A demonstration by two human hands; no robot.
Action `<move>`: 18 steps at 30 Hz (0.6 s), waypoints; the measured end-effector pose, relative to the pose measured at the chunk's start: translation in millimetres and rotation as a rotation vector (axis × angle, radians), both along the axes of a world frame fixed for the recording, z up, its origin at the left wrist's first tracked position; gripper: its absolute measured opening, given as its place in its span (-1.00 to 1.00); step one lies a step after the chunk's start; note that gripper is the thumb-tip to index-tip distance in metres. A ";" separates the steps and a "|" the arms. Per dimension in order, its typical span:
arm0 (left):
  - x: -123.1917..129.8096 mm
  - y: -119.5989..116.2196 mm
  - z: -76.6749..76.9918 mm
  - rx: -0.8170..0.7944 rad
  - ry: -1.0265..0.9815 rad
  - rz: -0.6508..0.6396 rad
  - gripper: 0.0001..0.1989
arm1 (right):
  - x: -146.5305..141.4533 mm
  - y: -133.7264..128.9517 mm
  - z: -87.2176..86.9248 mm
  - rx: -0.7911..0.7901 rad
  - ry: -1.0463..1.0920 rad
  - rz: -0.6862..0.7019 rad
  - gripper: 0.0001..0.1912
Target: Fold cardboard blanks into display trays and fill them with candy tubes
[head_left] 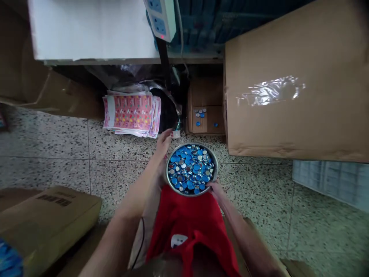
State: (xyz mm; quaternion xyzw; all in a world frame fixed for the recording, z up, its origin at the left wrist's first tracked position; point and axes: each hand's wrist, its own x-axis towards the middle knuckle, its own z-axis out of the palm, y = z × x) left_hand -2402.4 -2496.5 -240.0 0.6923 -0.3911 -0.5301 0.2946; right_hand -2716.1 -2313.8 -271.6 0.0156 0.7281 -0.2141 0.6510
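Note:
A round metal bowl (216,166) full of small round caps (188,167), many of them blue and others silvery, is above my lap. My right hand (216,188) grips its lower right rim, with the thumb over the edge. Beyond the bowl's upper left side is my left hand (163,141), fingers stretched forward and slightly blurred. Its fingertips are close to a small white and red piece (175,134) on the floor; whether they touch it I cannot tell. A red apron (190,215) covers my lap below the bowl.
Pink printed sheets (132,111) lie stacked at the left, beside a black round object (164,111). A low cardboard box (206,92) has several loose caps on it. Large cartons (296,84) stand right, with another carton (52,207) lower left. A power strip (161,19) hangs above.

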 end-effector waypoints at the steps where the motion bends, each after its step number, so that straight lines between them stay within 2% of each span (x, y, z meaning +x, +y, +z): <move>1: -1.6 -31.6 -20.2 -0.092 -0.044 -0.100 -0.58 | 9.4 -1.6 -11.3 -0.005 0.011 -0.014 -0.63; 4: -24.0 -126.8 -80.0 -0.398 -0.185 -0.433 -0.59 | 27.2 -0.8 -38.1 -0.022 0.046 -0.064 -0.65; 6: -47.2 -180.2 -118.8 -0.563 -0.189 -0.626 -0.52 | 30.9 3.9 -50.5 -0.023 0.081 -0.100 -0.65; 9: -79.8 -231.5 -172.6 -0.696 -0.125 -0.884 -0.38 | 26.1 13.8 -62.6 -0.004 0.153 -0.147 -0.67; 11: -96.7 -244.7 -200.5 -0.739 -0.072 -0.989 -0.29 | 17.8 18.9 -66.8 0.011 0.206 -0.168 -0.67; 13: -110.8 -245.5 -217.6 -0.766 -0.026 -1.050 -0.23 | 7.4 20.9 -68.3 0.022 0.250 -0.176 -0.69; 15: -124.5 -240.4 -223.6 -0.771 -0.002 -1.098 -0.20 | -3.4 19.3 -68.8 0.028 0.277 -0.171 -0.72; 18: -146.6 -231.5 -220.0 -0.743 0.038 -1.181 -0.25 | -16.8 9.8 -72.2 0.025 0.301 -0.149 -0.76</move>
